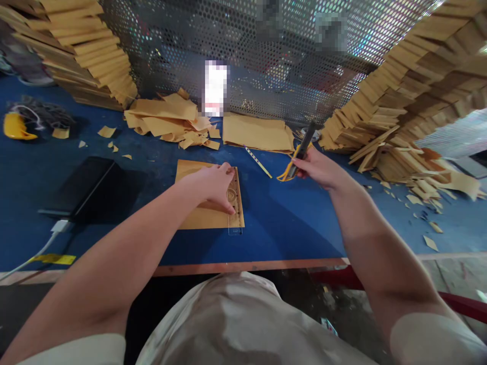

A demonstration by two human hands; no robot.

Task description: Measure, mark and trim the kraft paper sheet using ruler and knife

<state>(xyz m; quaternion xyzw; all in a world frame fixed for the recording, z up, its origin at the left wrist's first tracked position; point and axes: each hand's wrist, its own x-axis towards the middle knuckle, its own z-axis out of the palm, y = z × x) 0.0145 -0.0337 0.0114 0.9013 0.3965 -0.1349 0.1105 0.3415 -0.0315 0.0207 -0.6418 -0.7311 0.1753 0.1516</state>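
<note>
A sheet of brown paper (207,220), perhaps folded or an envelope, lies on the blue tabletop in front of me. Along its right edge runs a clear plastic ruler (236,220) with cut-out shapes. My left hand (215,185) presses the ruler down on the paper, thumb nearer me and fingertips farther off, gripping across it. Off to the right, above the table, my right hand (314,165) is closed around a dark utility knife (304,144) with yellow loops hanging about it. Whether its blade is out, I cannot tell. Between the hands lies a slim patterned pencil or stick (258,162).
Tall stacks of brown paper pieces rise at left (95,56) and right (411,86). Behind lie a flat paper stack (254,133) and loose scraps (163,114) before a perforated metal panel (171,61). A black box-like device (81,185) with a white cable (59,226) sits left.
</note>
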